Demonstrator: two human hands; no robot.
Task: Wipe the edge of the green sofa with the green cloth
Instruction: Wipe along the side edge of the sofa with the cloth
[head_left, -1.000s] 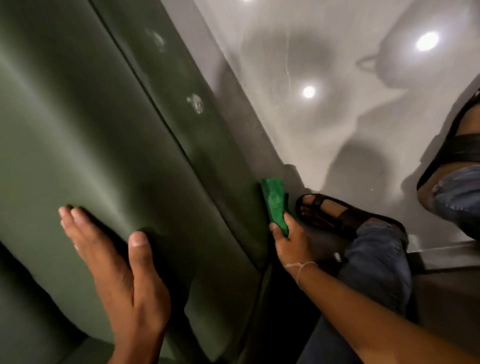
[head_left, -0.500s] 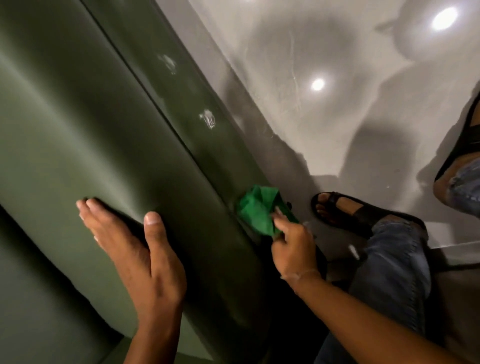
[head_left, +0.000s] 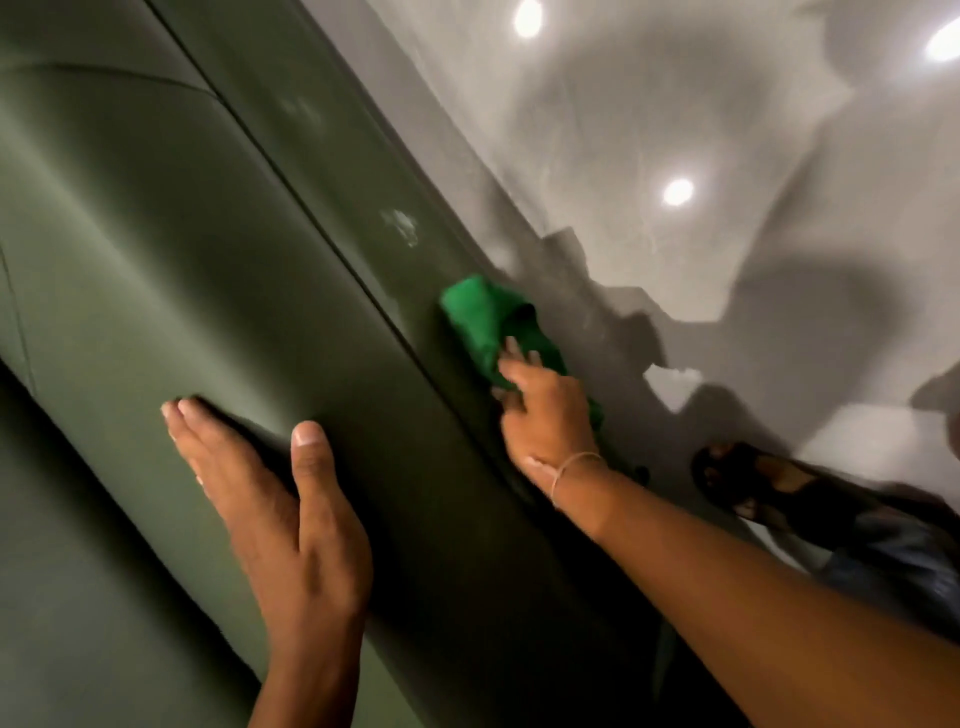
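The dark green sofa fills the left half of the view, its front edge panel running diagonally from top left to bottom right. The bright green cloth is bunched and pressed flat against that edge panel. My right hand holds the cloth's lower end, fingers spread over it, a thin band on the wrist. A pale smudge marks the panel just above the cloth. My left hand lies flat and open on the sofa's rounded cushion front, holding nothing.
A glossy pale floor with bright light reflections lies right of the sofa. My foot in a black sandal and a jeans-clad leg are at the lower right, close to the sofa base.
My right hand has slid the cloth up along the sofa's edge panel, from near the floor toward the pale smudge. My left hand stays flat on the cushion.
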